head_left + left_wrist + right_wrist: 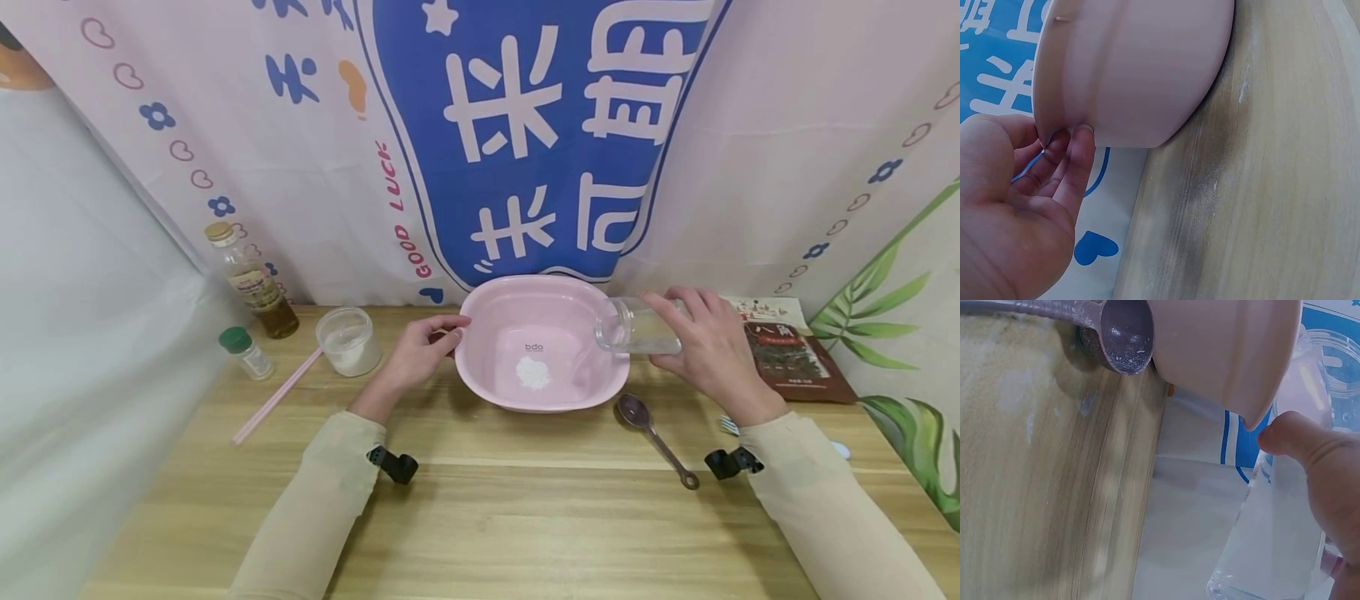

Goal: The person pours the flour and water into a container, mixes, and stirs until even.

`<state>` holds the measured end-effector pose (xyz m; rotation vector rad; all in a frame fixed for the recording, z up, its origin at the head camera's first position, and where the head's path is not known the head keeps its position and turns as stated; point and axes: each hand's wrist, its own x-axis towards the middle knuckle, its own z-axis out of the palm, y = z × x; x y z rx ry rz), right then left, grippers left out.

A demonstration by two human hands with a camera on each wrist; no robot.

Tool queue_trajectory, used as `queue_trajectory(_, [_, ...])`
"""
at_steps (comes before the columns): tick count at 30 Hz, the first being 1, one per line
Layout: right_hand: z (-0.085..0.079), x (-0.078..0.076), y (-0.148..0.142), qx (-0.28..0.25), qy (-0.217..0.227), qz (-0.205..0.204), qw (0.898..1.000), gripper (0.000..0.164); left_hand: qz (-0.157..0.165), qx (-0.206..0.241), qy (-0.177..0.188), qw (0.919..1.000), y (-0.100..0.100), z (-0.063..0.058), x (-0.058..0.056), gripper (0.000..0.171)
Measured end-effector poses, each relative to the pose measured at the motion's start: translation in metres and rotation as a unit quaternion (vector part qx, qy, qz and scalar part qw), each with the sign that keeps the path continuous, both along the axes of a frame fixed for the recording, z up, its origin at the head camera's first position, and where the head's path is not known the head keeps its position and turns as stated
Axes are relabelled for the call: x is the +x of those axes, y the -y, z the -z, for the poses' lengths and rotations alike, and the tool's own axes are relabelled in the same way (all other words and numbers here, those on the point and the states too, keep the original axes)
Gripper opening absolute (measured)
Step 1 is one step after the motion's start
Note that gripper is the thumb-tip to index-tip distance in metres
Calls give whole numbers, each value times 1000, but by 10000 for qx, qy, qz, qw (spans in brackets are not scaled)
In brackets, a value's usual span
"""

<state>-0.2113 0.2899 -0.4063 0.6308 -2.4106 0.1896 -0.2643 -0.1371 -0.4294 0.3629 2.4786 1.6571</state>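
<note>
Both arms reach forward, hands well apart and roughly level. Left forearm [318, 496] slants in from lower left, right forearm [821, 487] from lower right. Pale sleeves [345, 446] run to the wrists; both hands bare. Left hand [420, 350]: pinch grip, digits bent, fingertips [1085, 132] drawn close together; palm shows to its wrist camera. Right hand [705, 342]: wrapping grip, back of hand upward, knuckles raised, fingers curled over the far side. Right thumb [1294, 434] on the near side, extended. Right wrist [759, 406] angled inward, leftward.
</note>
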Motion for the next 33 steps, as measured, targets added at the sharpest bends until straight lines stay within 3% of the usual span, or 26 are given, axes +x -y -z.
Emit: queue_trajectory(33, [-2, 1, -3, 98, -15, 112, 9999, 105, -91, 66, 115, 9999, 0, 0, 0, 33])
